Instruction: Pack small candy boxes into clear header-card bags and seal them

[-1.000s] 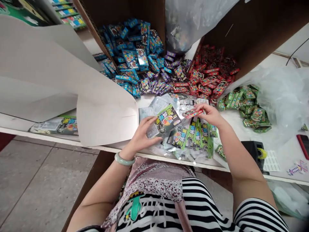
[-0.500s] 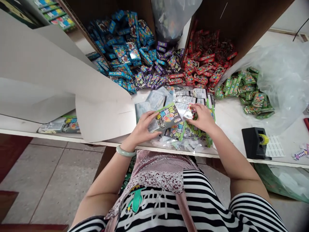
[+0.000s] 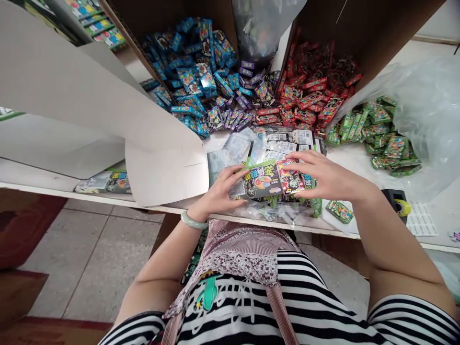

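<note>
Plastic-wrapped green packet (image 3: 261, 180) is pinched by left hand (image 3: 220, 189) fingers, adjoining red packet (image 3: 290, 176) by right hand (image 3: 325, 178).

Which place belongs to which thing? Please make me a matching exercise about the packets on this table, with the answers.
Things:
1. blue packets
2. green packets
3. green-and-black bag
4. single red packet

Places:
A. at the right hand
B. held at its edge by the left hand
C. spilling from the brown box, back left
D. on clear plastic, far right

Pairs: 1-C; 2-D; 3-B; 4-A
</note>
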Motion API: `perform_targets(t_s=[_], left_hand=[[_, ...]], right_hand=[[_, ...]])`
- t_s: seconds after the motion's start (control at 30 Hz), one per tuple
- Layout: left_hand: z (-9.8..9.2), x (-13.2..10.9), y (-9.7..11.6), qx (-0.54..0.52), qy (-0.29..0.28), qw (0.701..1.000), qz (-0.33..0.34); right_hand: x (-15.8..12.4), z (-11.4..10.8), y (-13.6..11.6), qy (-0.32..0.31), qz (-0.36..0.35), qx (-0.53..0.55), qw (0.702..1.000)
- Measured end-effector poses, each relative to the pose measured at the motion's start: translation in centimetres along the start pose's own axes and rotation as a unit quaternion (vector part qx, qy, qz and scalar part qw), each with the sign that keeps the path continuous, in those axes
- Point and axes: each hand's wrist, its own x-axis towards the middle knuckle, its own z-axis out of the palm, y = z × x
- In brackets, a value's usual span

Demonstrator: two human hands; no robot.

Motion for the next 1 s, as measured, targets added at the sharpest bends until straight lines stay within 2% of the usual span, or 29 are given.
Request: perform_targets(t_s=[0.1, 0.23, 0.3, 0.43, 0.53, 0.6, 0.63, 0.7, 0.77, 0.8, 0.9, 1.0], left_hand=[[-0.3, 0.1, 0.3, -0.010, -0.028, 1.000, 0.001], [-0.1, 0.3, 0.3, -0.027, -0.039, 0.999, -0.011], [0.3, 0.3, 0.3, -0.036, -0.022, 0.999, -0.023], [1.1, -0.1, 0.3, -0.034, 0.024, 0.998, -0.037], [1.5, -0.3, 0.1, -0.037, 0.030, 0.998, -0.032], [1.6, -0.4, -0.2, -0.050, 0.036, 0.997, -0.035], [1.6, -0.5, -0.3, -0.059, 0.045, 0.996, -0.038], [1.6, -0.8, -0.6, -0.078, 0.068, 0.994, -0.041], [1.5, -1.2, -0.6, -0.091, 0.086, 0.991, -0.042], [1.4, -1.4, -0.6, -0.096, 0.092, 0.990, -0.041], [1.1, -1.9, -0.4, -0.104, 0.091, 0.989, -0.046], [0.8, -2.3, -0.4, -0.108, 0.090, 0.988, -0.063]], right_hand=[[0.7, 0.3, 0.2, -0.033, -0.013, -0.009, 0.999], [1.3, 0.8, 0.4, -0.038, -0.008, -0.014, 0.999], [1.4, 1.6, 0.5, -0.007, 0.011, 0.002, 1.000], [1.3, 3.6, 0.1, 0.115, 0.038, 0.027, 0.992], [1.0, 4.7, -0.4, 0.108, 0.043, 0.052, 0.992], [1.6, 4.9, 0.0, 0.096, 0.050, 0.099, 0.989], [2.3, 4.8, 0.6, 0.111, 0.065, 0.128, 0.983], [5.1, 4.7, 2.4, 0.177, 0.120, 0.175, 0.961], [9.5, 4.8, 4.6, 0.235, 0.181, 0.174, 0.939], [12.2, 5.0, 5.7, 0.235, 0.198, 0.159, 0.938], [20.7, 5.9, 8.2, 0.158, 0.259, 0.038, 0.952], [27.1, 6.8, 9.5, 0.120, 0.344, -0.040, 0.930]])
